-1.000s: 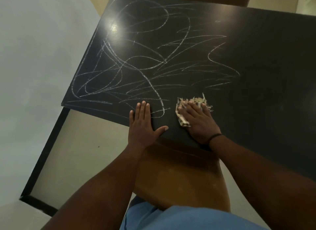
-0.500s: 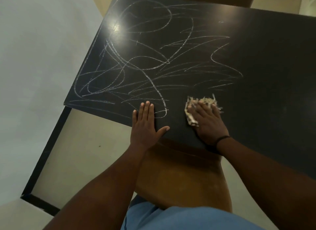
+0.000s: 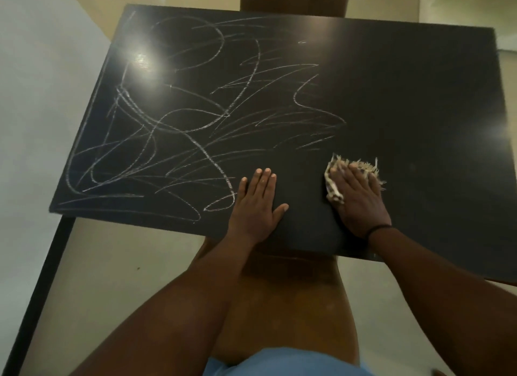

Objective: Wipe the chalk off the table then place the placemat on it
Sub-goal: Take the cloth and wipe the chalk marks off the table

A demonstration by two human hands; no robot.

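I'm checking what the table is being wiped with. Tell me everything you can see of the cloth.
The cloth is a small, pale beige rag with darker flecks and frayed, fringed edges, bunched up. It lies flat on the black table near its front edge, pressed down by the right hand, which covers most of it. It sits just right of the chalk scribbles.

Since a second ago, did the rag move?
Yes. The rag slid right, away from the left hand, which stays flat by the nearest chalk.

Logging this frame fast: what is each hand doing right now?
Left hand: open, flat on the table, holding nothing.
Right hand: fingers extended, pressing the cloth flat against the table.
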